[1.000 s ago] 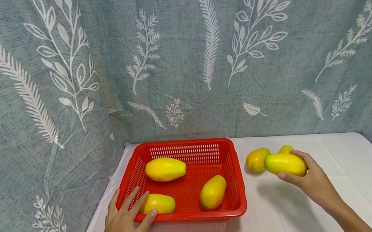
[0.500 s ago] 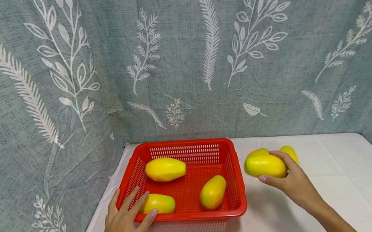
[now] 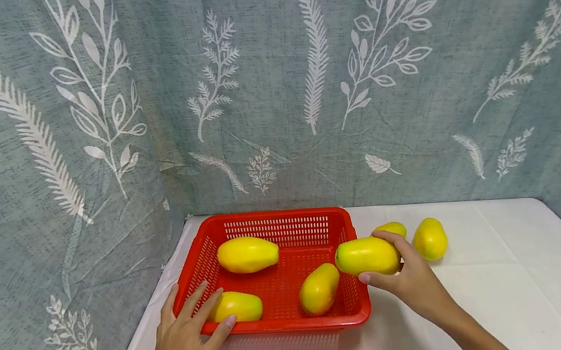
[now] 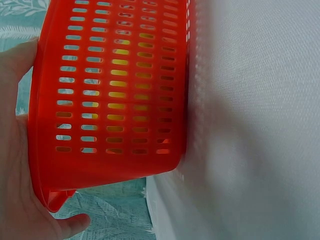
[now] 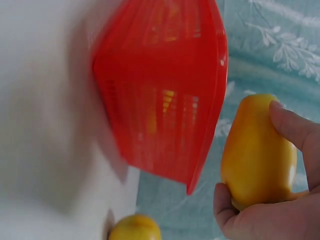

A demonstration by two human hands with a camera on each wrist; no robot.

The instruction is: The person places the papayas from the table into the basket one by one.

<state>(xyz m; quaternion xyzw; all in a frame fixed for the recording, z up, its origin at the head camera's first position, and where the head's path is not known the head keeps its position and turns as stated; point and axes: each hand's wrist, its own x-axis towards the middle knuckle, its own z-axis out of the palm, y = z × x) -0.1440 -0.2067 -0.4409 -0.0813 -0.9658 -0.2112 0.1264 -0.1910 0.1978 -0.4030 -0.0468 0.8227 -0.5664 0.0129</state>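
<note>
My right hand (image 3: 412, 273) holds a yellow papaya (image 3: 367, 256) between thumb and fingers, with its greenish tip toward the basket. In the head view, this papaya overlaps the right rim of a red plastic basket (image 3: 363, 308). From the right wrist view, the held papaya (image 5: 260, 155) appears beside the basket's rim. My left hand (image 3: 185, 337) rests spread over the basket's near left corner, its thumb along the front rim. Inside lie three papayas: one at the back (image 3: 248, 254), one at the front left (image 3: 238, 307) partly behind my fingers, one at the right (image 3: 319, 290).
Two more yellow fruits lie on the white tablecloth (image 3: 503, 262) right of the basket: one (image 3: 391, 229) partly hidden by the right hand and held papaya, the other (image 3: 430, 239) farther right. A grey-green leaf-patterned curtain (image 3: 265, 79) stands behind and along both sides.
My right hand has carried the papaya leftward from above the loose fruits to the basket's right rim. The fruit at the far right now shows whole. The left hand stays on the basket.
</note>
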